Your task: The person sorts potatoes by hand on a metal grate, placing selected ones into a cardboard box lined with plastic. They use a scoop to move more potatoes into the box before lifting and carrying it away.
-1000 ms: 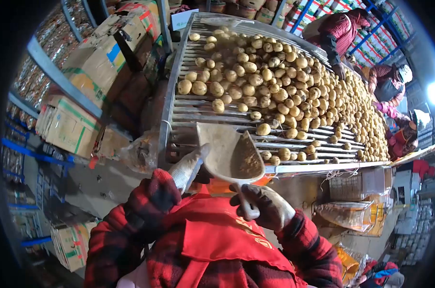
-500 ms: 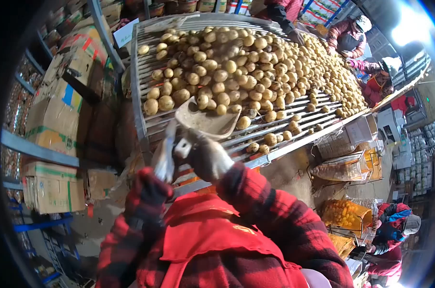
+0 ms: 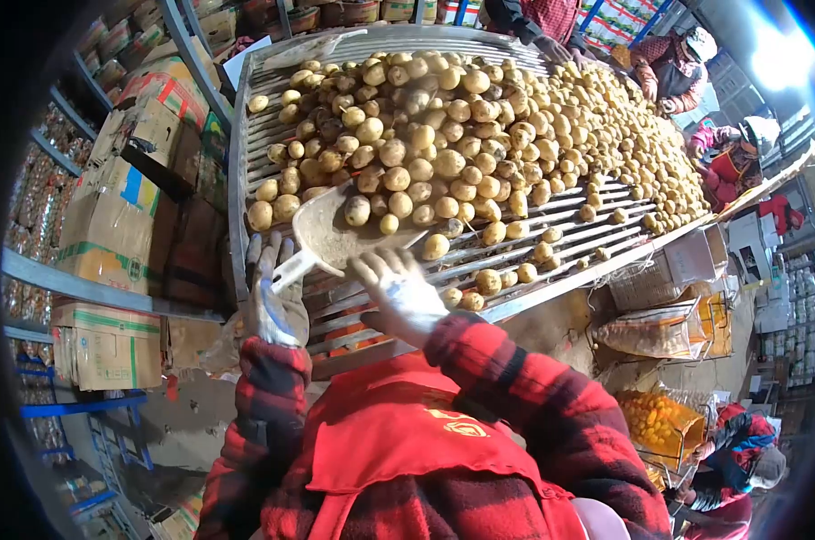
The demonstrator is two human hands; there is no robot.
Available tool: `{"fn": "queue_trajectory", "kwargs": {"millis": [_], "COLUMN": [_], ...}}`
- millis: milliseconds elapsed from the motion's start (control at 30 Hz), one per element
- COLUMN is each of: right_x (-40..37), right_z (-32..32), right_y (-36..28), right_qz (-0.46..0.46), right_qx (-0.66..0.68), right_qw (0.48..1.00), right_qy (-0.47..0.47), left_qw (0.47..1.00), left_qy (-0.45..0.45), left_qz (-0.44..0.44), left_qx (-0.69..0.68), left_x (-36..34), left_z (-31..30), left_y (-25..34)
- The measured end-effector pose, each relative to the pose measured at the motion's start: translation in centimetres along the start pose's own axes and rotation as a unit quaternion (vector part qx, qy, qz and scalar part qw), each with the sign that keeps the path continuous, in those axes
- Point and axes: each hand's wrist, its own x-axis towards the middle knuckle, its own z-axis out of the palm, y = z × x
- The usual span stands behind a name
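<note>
A pale scoop (image 3: 328, 236) lies tilted on the slatted metal table (image 3: 335, 326), its mouth against the pile of round, tan, potato-like produce (image 3: 452, 162). A few pieces rest at its lip. My gloved left hand (image 3: 274, 301) is closed at the end of the scoop's white handle, by the table's left side. Close to the scoop's right rim is my gloved right hand (image 3: 397, 286), open with fingers spread over the slats and slightly blurred. Several loose pieces (image 3: 488, 283) lie on the slats to its right.
Co-workers (image 3: 676, 67) stand along the far side of the table, one hand (image 3: 551, 47) at the pile. Stacked cardboard boxes (image 3: 111, 342) and a metal post (image 3: 196, 63) are on the left. Filled orange bags (image 3: 659, 418) on frames stand at the right.
My right hand has come off the scoop's handle and opened, moving slightly right. My left hand has shifted left and now has the handle. The scoop has moved left and turned.
</note>
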Motion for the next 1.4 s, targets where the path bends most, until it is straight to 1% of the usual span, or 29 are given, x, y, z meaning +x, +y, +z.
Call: {"fn": "queue_trajectory", "kwargs": {"millis": [67, 133, 167, 200, 267, 333, 367, 400, 433, 467, 500, 533, 567, 600, 633, 667, 733, 800, 833, 867, 933, 967, 1067, 1133, 1200, 1233, 1267, 1333, 1400], "right_x": [1.9, 4.7, 5.5, 6.3, 6.2, 6.1, 5.8, 5.8, 6.1, 6.2, 5.6, 5.2, 5.3, 5.7, 5.8, 5.9, 6.2, 6.3, 6.5, 6.3, 5.8, 6.0, 5.4, 5.0, 4.4, 4.3, 4.1, 2.8, 2.0], "right_z": [0.8, 0.6, 1.9, 3.4, 4.1, 4.1, 4.2, 4.2, 3.2, 3.3, 3.6, 5.7, 5.3, 4.4, 4.2, 4.1, 4.0, 3.1, 1.9, 1.5, 0.5, 0.5, -1.4, -3.2, -4.0, -4.7, -5.1, -6.7, -9.6], "right_y": [2.0, 3.4, 4.3, 5.5, 5.8, 5.9, 6.1, 6.4, 6.0, 5.7, 5.9, 6.3, 6.3, 6.4, 6.6, 6.7, 7.0, 8.0, 8.9, 10.4, 14.1, 14.9, 19.3, 22.2, 25.2, 27.2, 28.5, 31.8, 35.2], "right_qz": [-0.034, 0.063, 0.03, -0.003, -0.05, -0.066, -0.08, -0.089, -0.069, -0.053, -0.065, -0.069, -0.062, -0.058, -0.065, -0.075, -0.092, -0.104, -0.114, -0.125, -0.114, -0.079, -0.144, -0.15, -0.155, -0.178, -0.162, -0.137, -0.107], "right_qx": [0.019, 0.03, 0.009, -0.013, -0.011, -0.008, -0.001, 0.004, 0.005, -0.013, -0.004, 0.003, 0.021, 0.043, 0.04, 0.04, 0.043, 0.042, 0.024, 0.006, 0.037, 0.049, 0.022, 0.044, 0.057, 0.068, 0.042, 0.069, 0.108], "right_qw": [0.998, 0.99, 0.988, 0.983, 0.988, 0.987, 0.986, 0.986, 0.981, 0.978, 0.983, 0.995, 0.995, 0.993, 0.993, 0.992, 0.991, 0.991, 0.988, 0.989, 0.991, 0.994, 0.986, 0.985, 0.983, 0.981, 0.984, 0.986, 0.982], "right_qy": [0.039, -0.121, -0.151, -0.181, -0.148, -0.143, -0.145, -0.142, -0.183, -0.203, -0.173, -0.065, -0.081, -0.095, -0.092, -0.089, -0.083, -0.074, -0.099, -0.08, -0.063, -0.057, -0.078, -0.071, -0.077, -0.046, -0.063, -0.059, -0.11], "left_qw": [1.0, 1.0, 0.999, 0.998, 0.999, 0.995, 0.906, 0.874, 0.834, 0.941, 0.98, 0.976, 0.97, 0.957, 0.954, 0.952, 0.947, 0.95, 0.95, 0.951, 0.952, 0.954, 0.953, 0.95, 0.945, 0.941, 0.934, 0.917, 0.905], "left_qy": [0.029, 0.027, 0.026, -0.021, 0.019, 0.082, 0.036, 0.051, 0.058, 0.07, 0.12, 0.133, 0.147, 0.198, 0.21, 0.214, 0.257, 0.237, 0.228, 0.223, 0.202, 0.189, 0.15, 0.115, 0.064, 0.037, -0.002, -0.073, -0.126], "left_qz": [-0.009, 0.011, 0.02, 0.055, 0.046, 0.035, 0.111, 0.057, 0.0, -0.076, -0.14, -0.123, -0.108, -0.16, -0.162, -0.103, -0.087, -0.06, -0.047, -0.043, -0.039, -0.037, -0.035, -0.028, -0.018, -0.013, -0.003, 0.026, 0.039], "left_qx": [0.008, 0.001, -0.001, 0.013, 0.001, 0.046, 0.407, 0.479, 0.548, 0.321, 0.078, 0.119, 0.161, 0.136, 0.137, 0.194, 0.173, 0.196, 0.206, 0.212, 0.226, 0.231, 0.262, 0.29, 0.321, 0.336, 0.358, 0.391, 0.405], "left_x": [0.7, 0.9, 1.1, 1.1, -0.4, -0.8, -1.2, -0.6, 0.1, 1.0, 1.8, 2.2, 2.6, 3.7, 3.6, 3.7, 3.7, 3.9, 3.8, 3.8, 4.0, 4.0, 3.9, 4.1, 4.7, 5.2, 5.7, 6.7, 7.3], "left_z": [1.6, 1.9, 1.4, -0.8, 0.5, -0.4, -4.6, -4.8, -5.0, -1.4, 2.2, 2.5, 2.9, 4.4, 5.0, 4.7, 4.0, 5.2, 5.6, 6.0, 6.8, 7.4, 8.5, 9.4, 10.3, 10.9, 11.5, 13.1, 15.4], "left_y": [-0.6, -1.6, -2.2, -3.2, -3.4, -4.7, -6.6, -7.5, -8.4, -8.3, -8.2, -8.6, -9.0, -8.4, -8.2, -8.7, -9.5, -10.4, -11.0, -11.9, -13.8, -14.9, -17.7, -19.8, -22.4, -23.7, -25.1, -27.7, -30.0]}}
